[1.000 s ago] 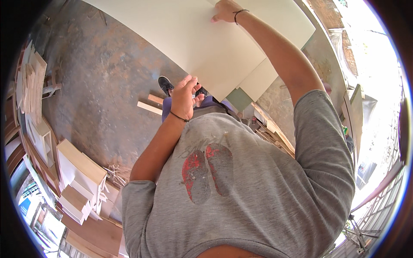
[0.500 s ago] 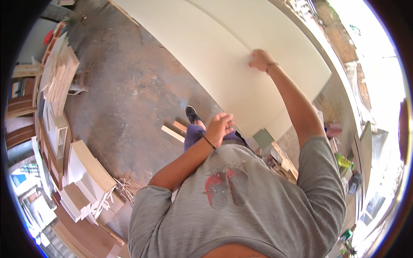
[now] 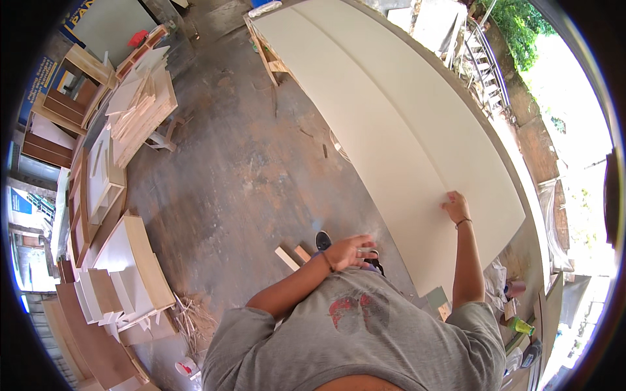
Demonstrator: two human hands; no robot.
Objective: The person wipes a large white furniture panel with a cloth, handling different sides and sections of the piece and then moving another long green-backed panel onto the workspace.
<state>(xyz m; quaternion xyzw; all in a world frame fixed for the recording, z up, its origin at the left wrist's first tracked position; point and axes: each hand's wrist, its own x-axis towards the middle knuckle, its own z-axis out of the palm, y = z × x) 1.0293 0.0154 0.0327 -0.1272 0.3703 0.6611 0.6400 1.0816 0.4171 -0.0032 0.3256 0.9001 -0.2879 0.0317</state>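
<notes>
A long off-white panel (image 3: 372, 137) stretches from the far middle to near me on the right, with a lengthwise seam or ridge along it. My right hand (image 3: 458, 208) is on or just over the panel, at the near end of that line. Its fingers are curled in, and whatever they may hold is hidden. In front of my shirt, my left hand (image 3: 351, 253) hovers palm down with fingers apart and nothing in it.
Two short wood strips (image 3: 287, 257) lie by my shoe (image 3: 323, 240). Stacked boards (image 3: 147, 111) and pale wooden cabinet parts (image 3: 134, 260) line the left side. A green bottle (image 3: 520, 326) is at the right, and a white tub (image 3: 186, 366) sits lower left.
The view has shifted, showing more of the panel's far end. My right hand appears lower and farther right, still at the panel. The left hand's fingers have spread and stretched to the right.
</notes>
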